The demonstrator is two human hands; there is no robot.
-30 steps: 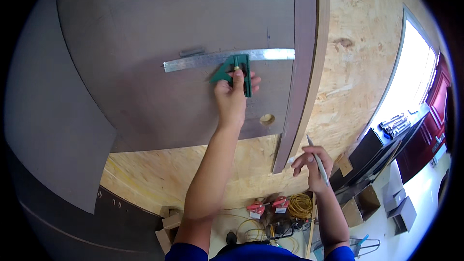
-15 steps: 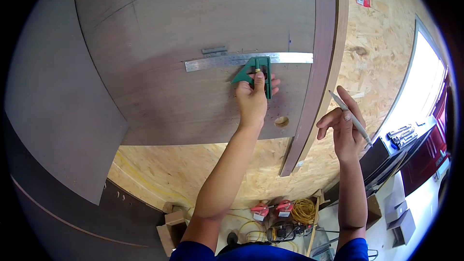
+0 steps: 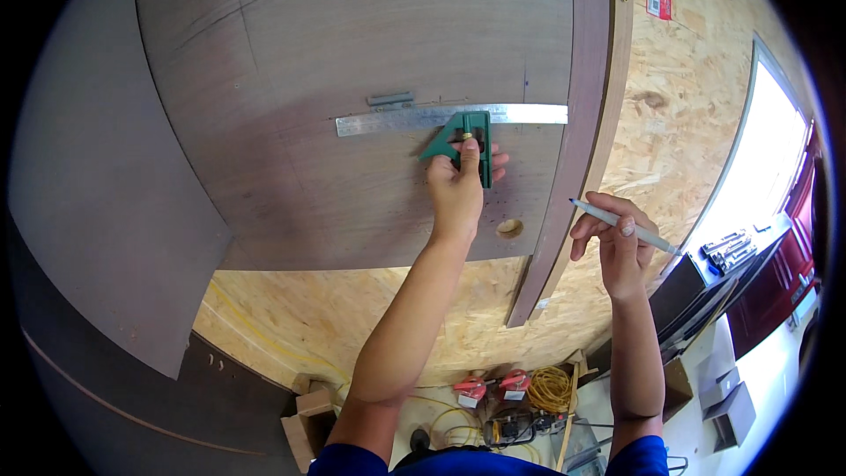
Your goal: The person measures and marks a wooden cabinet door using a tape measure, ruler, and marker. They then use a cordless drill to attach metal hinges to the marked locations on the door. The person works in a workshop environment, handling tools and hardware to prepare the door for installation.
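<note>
My left hand (image 3: 460, 185) grips the green head of a combination square (image 3: 477, 145), thumb on top by the brass knob. Its steel rule (image 3: 379, 123) lies flat across the grey-brown board (image 3: 308, 194), the right end reaching the long wooden strip (image 3: 589, 79). Between thumb and fingers, my right hand (image 3: 624, 234) holds a pale marker pen (image 3: 621, 219), its dark tip pointing left over the strip. A short blue pen line shows on the board above the rule's right part. Just above the rule sits a small grey metal piece (image 3: 390, 100).
A round hole (image 3: 509, 228) pierces the board near its lower edge. Chipboard sheeting (image 3: 661, 141) lies right of the strip. On the floor are red-topped containers (image 3: 470, 390), coiled yellow hose (image 3: 550, 388) and a cardboard box (image 3: 308, 423). A grey panel (image 3: 106, 167) stands at left.
My right hand has swung the marker pen down and left, so its tip now points toward the strip. The left hand still holds the square at the same place on the board.
</note>
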